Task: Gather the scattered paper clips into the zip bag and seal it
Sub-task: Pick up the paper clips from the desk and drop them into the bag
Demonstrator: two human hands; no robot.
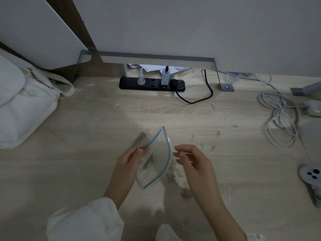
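From the head view, the zip bag [156, 160] is held up over the wooden counter [86, 171] with its blue-lined mouth spread into a leaf shape — presumably so clips can drop straight in. The left hand [128, 164] pinches the left lip of the mouth between thumb and fingers, which keeps that side pulled away from the other. The right hand [192, 162] sits at the right lip with fingers curled and narrow; it seems to grip the plastic edge, though I cannot tell whether a clip is also between its fingertips. A small clump of clips [147, 163] already lies inside the bag.

Most of the work is left, I judge. A loose arc of paper clips [218, 133] lies well apart to the right, a pile [139, 138] sits just beside the bag's left edge, and more clips [185, 194] lie under the right wrist. A power strip [152, 83] rests by the wall, out of the way.
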